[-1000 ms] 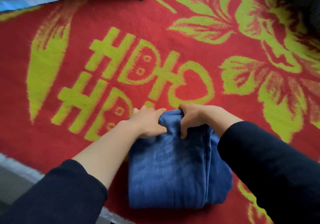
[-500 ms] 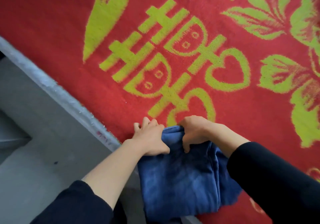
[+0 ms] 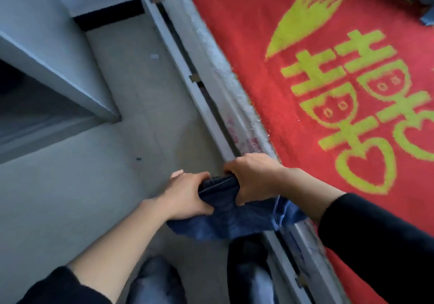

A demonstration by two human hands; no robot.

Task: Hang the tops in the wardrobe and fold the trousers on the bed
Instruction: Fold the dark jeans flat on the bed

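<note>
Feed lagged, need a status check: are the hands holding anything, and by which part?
Both hands, left hand and right hand, grip the folded blue trousers along their top folded edge.

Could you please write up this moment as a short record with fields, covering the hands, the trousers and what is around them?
left hand: gripping the folded edge of the trousers
right hand: gripping the same edge, close beside the left
trousers: blue, folded, held off the bed above its side rail and the floor
blanket: red with yellow-green pattern, covers the bed
floor: grey, at left
furniture: grey, open dark compartment, far left
</note>
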